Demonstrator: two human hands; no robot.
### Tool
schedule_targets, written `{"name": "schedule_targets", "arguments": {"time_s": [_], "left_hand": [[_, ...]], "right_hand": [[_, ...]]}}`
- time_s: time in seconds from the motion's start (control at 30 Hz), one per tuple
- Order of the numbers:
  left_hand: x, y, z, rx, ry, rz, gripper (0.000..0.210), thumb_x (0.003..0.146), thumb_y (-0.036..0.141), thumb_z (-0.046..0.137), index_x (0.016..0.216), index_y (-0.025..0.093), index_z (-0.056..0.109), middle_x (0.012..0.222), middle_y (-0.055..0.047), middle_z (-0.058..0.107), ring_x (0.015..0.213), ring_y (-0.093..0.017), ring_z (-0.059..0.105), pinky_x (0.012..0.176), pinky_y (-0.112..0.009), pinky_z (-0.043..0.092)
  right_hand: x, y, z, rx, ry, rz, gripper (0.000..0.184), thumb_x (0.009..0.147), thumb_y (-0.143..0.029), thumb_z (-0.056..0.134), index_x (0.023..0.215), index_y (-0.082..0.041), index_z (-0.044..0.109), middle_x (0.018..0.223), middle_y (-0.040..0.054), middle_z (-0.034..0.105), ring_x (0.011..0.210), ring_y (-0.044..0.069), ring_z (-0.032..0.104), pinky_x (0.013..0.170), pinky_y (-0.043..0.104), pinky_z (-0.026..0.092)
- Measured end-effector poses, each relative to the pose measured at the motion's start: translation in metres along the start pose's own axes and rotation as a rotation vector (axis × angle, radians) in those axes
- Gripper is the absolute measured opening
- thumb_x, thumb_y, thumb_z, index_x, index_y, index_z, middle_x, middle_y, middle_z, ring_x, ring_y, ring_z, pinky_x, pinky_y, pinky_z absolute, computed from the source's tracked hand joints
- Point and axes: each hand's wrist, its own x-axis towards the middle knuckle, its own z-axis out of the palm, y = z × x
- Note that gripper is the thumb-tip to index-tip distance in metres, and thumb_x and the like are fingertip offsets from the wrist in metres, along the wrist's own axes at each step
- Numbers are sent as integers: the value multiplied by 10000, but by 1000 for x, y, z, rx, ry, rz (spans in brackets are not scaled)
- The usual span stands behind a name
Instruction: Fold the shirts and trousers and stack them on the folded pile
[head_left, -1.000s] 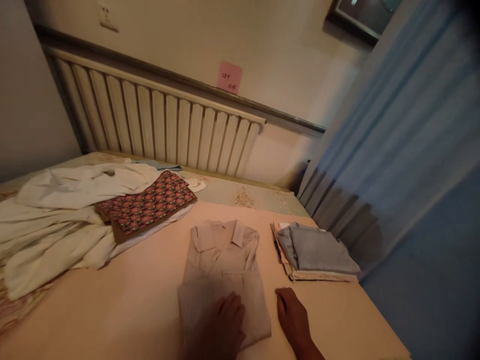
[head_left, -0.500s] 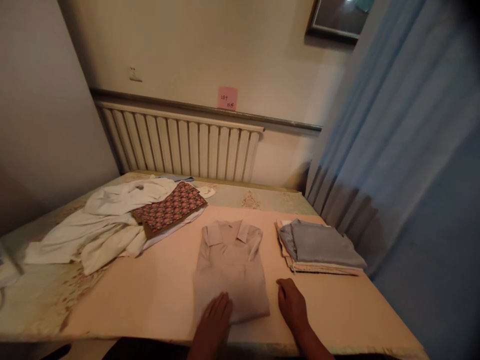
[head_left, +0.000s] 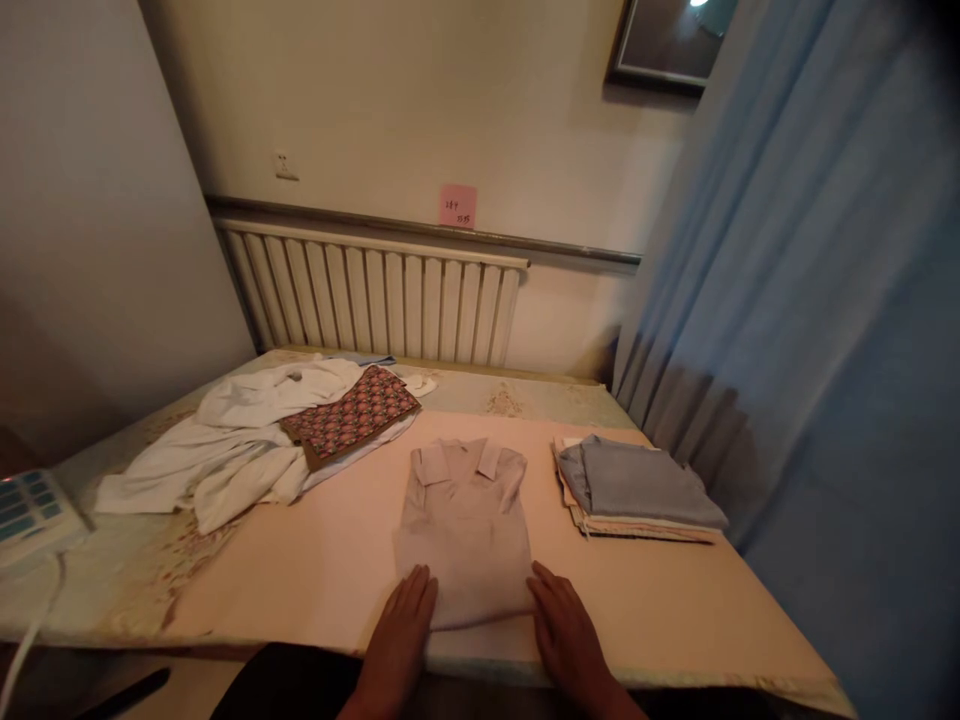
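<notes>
A pale pinkish-grey collared shirt (head_left: 469,545) lies folded in front of me, collar pointing away. My left hand (head_left: 405,620) rests at its lower left corner, fingers stretched out and touching the cloth. At the lower right edge, my right hand (head_left: 562,620) has its fingertips against the side of the shirt, fingers extended. The thumbs are partly hidden. Under the shirt spreads a peach-coloured cloth (head_left: 300,580) on the table.
A stack of folded garments with a grey one on top (head_left: 645,485) stands to the right. Left are rumpled white clothes (head_left: 195,450) and a red patterned cloth (head_left: 356,412). A white device with a cord (head_left: 37,515) sits at far left. A blue curtain (head_left: 795,330) hangs at right.
My right hand has moved left to the shirt's right edge. My left hand has shifted from on the shirt towards its lower left corner. The view has turned slightly left.
</notes>
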Motion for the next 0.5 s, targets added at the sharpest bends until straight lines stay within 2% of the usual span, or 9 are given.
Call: {"name": "schedule_targets", "arguments": {"time_s": [0.13, 0.27, 0.4, 0.5], "left_hand": [[-1, -9, 5, -25, -49, -46, 634, 784, -55, 367, 1328, 230, 527, 1398, -75, 529, 1301, -210, 470, 1056, -367, 427], [-6, -19, 11, -51, -56, -30, 651, 793, -38, 364, 1362, 250, 498, 1413, -61, 513, 1291, -201, 483, 1050, -364, 437], [-9, -32, 7, -78, -58, 43, 664, 816, -32, 347, 1387, 285, 463, 1422, -26, 504, 1308, -170, 462, 1061, -345, 429], [-10, -43, -5, -89, -99, 102, 661, 837, -21, 334, 1401, 306, 439, 1440, -8, 480, 1321, -153, 443, 1078, -347, 411]], "right_hand": [[13, -7, 2, -104, -84, -103, 591, 737, -36, 467, 1305, -198, 509, 1418, 108, 478, 1217, 264, 487, 1000, 460, 408], [30, -5, 15, -117, -138, -178, 487, 732, -21, 476, 1171, -200, 591, 1277, 82, 604, 1242, 240, 469, 982, 408, 388], [31, -7, 22, -105, -183, -190, 298, 777, -59, 507, 1008, -208, 622, 1053, 50, 679, 1023, 190, 575, 924, 348, 391], [23, -17, 23, -119, -238, -198, 157, 781, -108, 556, 887, -212, 606, 889, 30, 663, 855, 183, 570, 813, 321, 403]]}}
